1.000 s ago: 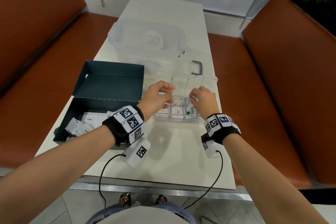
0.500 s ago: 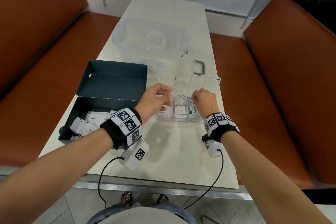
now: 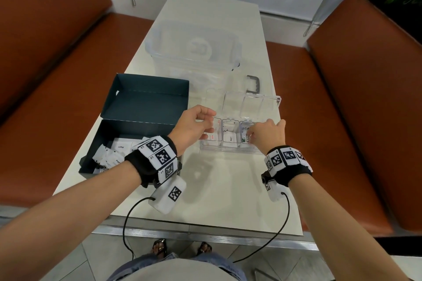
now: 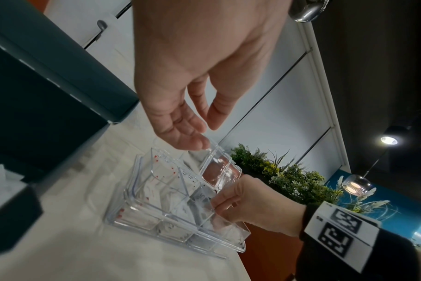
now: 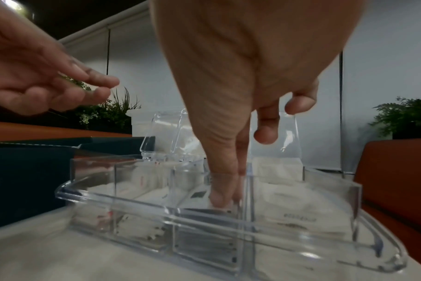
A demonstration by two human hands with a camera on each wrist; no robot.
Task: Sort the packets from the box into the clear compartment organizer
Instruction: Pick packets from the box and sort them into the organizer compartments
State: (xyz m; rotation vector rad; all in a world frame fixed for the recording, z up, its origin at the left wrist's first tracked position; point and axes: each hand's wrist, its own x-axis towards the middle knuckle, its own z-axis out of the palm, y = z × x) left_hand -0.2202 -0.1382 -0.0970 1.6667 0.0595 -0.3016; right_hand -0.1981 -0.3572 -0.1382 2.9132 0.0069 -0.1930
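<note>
The clear compartment organizer (image 3: 228, 151) (image 4: 171, 228) (image 5: 228, 228) stands mid-table, its lids tipped up at the back and white packets in its compartments. My right hand (image 3: 250, 136) (image 5: 225, 199) (image 4: 216, 203) reaches down into the third compartment from the left. There its thumb and forefinger pinch a green-printed packet (image 3: 245, 138) (image 5: 197, 195). Holding nothing, my left hand (image 3: 210, 125) (image 4: 202, 133) (image 5: 84, 89) hovers at the organizer's left end, relaxed fingertips at a raised lid. Left of it, the dark teal box (image 3: 137, 125) holds several loose white packets (image 3: 118, 150).
A large clear storage bin (image 3: 194, 52) stands behind the organizer, with a grey handle (image 3: 254, 84) beside it. Orange benches flank the narrow white table (image 3: 217, 201). Cables run from both wrists over the table's near edge.
My right hand has stayed in the same compartment, sinking a little lower onto the packet. The left hand has shifted slightly at the organizer's left end, fingers loosening.
</note>
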